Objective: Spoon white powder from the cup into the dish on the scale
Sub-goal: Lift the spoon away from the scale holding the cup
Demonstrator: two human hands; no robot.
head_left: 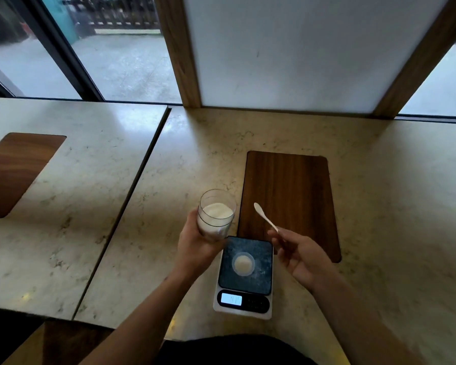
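A clear cup (pixel 216 214) about half full of white powder is lifted off the counter, gripped from below and the side by my left hand (pixel 198 246). My right hand (pixel 300 256) pinches the handle end of a small white spoon (pixel 265 216), whose bowl points up and away to the left, beside the cup's rim. Below both hands stands a white scale (pixel 244 281) with a dark platform and a lit display. A small clear dish (pixel 243 263) with a mound of white powder sits in the middle of the platform.
The scale stands on a pale marble counter (pixel 379 206) near its front edge. A dark wooden inlay (pixel 290 201) lies just behind and to the right of it. A second counter with another wooden inlay (pixel 13 172) adjoins on the left, and a window runs along the back.
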